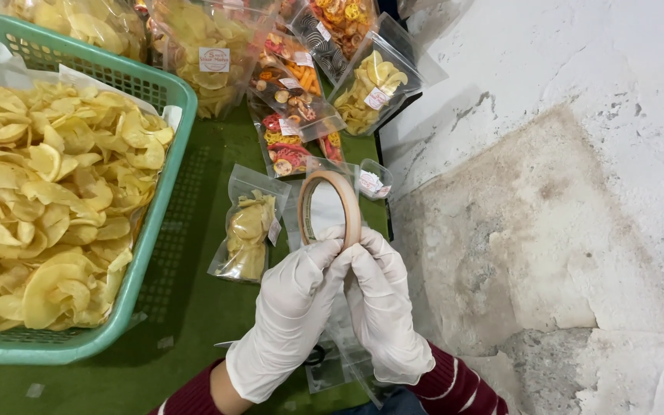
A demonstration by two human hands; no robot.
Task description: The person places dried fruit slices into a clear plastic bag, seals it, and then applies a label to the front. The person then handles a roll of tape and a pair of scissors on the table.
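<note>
Both my hands wear white gloves and hold a roll of clear tape (330, 201) upright in front of me. My left hand (290, 311) pinches the roll's lower edge from the left, and my right hand (382, 303) grips it from the right. Fingertips of both hands meet at the bottom of the roll. Just left of the roll lies a small clear bag of yellow chips (247, 230) on the green mat (194, 300). Empty clear bags (332, 361) lie under my wrists.
A green plastic basket (159, 207) heaped with yellow chips fills the left side. Several filled clear bags of yellow, orange and red chips (293, 92) lie at the top. A rough white concrete surface (562, 200) takes up the right.
</note>
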